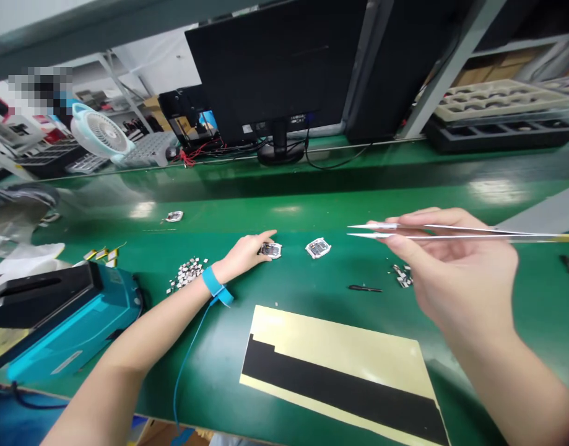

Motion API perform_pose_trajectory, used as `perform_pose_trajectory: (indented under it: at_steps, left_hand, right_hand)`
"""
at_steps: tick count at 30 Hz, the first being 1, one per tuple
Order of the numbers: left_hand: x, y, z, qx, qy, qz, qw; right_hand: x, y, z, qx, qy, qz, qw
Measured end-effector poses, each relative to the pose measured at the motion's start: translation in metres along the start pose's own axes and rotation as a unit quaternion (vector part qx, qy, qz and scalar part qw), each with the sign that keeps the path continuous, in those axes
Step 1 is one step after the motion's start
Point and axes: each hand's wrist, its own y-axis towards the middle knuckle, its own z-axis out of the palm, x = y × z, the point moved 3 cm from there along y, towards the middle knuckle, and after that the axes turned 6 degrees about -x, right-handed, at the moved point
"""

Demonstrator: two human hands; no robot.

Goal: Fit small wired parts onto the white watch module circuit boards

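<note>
here, tweezers [451, 237] pointing left, long axis crosswise

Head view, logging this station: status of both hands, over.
Right hand gripping tweezers, tips apart. Left hand on white-edged device. Second device lies between hands.

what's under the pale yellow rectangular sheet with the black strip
Green tabletop shows around the visible edges of the pale yellow sheet; anything directly underneath is covered.
</note>
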Motion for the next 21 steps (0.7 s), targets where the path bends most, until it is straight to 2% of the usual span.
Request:
perform_pose_trajectory:
  at_steps: [3, 7, 9, 11, 15, 21]
  left_hand:
    - [-0.021, -0.009, -0.006, -0.032, -0.022, 0.017, 0.999]
    - [-0.084, -0.034, -0.022, -0.096, -0.117, 0.095, 0.984]
    - [-0.111, -0.049, -0.028, -0.131, -0.166, 0.126, 0.969]
    - [-0.127, -0.06, -0.032, -0.152, -0.207, 0.136, 0.957]
    - [-0.133, -0.07, -0.034, -0.161, -0.265, 0.139, 0.94]
    - [-0.132, -0.076, -0.038, -0.18, -0.247, 0.143, 0.941]
  right_hand:
    - [0.006, -0.007, 0.006, 0.058, -0.035, 0.003, 0.998]
    - [0.021, -0.022, 0.014, 0.178, -0.06, -0.034, 0.982]
    - [0.029, -0.028, 0.014, 0.211, -0.063, -0.051, 0.974]
    - [0.038, -0.032, 0.011, 0.222, -0.075, -0.069, 0.97]
    - [0.052, -0.033, 0.009, 0.236, -0.102, -0.108, 0.96]
    - [0.057, -0.034, 0.006, 0.251, -0.087, -0.098, 0.959]
